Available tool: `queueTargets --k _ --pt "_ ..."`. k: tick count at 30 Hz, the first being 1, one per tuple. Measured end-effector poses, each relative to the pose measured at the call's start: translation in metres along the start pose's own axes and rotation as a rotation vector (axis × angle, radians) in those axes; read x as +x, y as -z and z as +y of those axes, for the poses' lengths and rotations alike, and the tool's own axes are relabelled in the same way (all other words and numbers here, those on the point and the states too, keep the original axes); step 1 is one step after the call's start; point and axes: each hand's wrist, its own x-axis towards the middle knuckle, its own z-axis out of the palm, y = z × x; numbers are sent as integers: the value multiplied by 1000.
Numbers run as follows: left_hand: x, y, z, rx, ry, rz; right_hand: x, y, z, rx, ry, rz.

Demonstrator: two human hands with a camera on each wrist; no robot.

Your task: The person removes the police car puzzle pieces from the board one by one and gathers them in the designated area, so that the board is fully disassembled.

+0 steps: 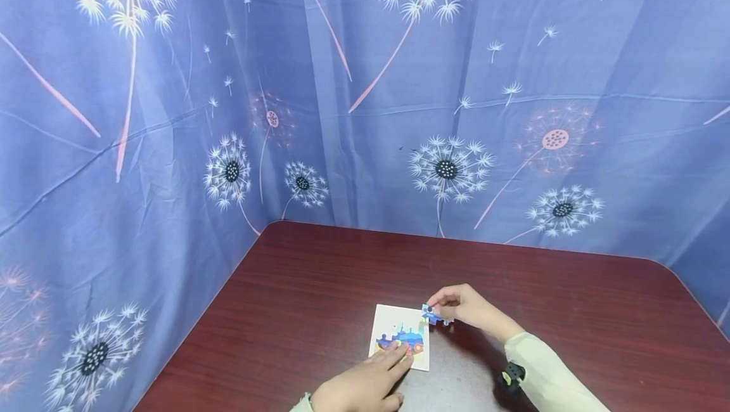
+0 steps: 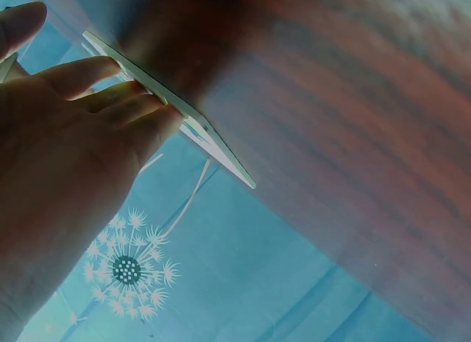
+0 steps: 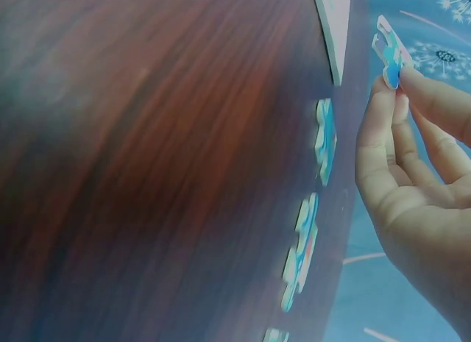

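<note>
A white-bordered puzzle board (image 1: 384, 317) with a blue train picture lies on the table. My left hand (image 1: 365, 383) rests on its lower left part, fingers extended over the picture. The left wrist view shows those fingertips on the board (image 2: 229, 159), seen edge-on. Near the board's upper right corner, my right hand (image 1: 473, 310) pinches a small blue-and-white jigsaw piece (image 3: 392, 59) between thumb and fingertips. In the right wrist view that piece is raised and tilted, above the tabletop.
More jigsaw pieces lie on the dark red wooden table (image 1: 308, 279), including one piece (image 3: 325, 140) near the board and another piece (image 3: 300, 254) farther along. Blue dandelion-print curtains (image 1: 365, 165) hang along the table's back and left edges.
</note>
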Motion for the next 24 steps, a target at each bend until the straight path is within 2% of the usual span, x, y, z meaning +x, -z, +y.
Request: queueTargets --k 4,17,24 --pt "0 -1 -1 26 -9 19 -6 4 2 5 7 10" --pt "-1 2 0 -31 -6 -13 -28 9 11 29 -18 -2" --pt "-2 3 0 -24 -2 -8 -34 7 16 32 -7 -27"
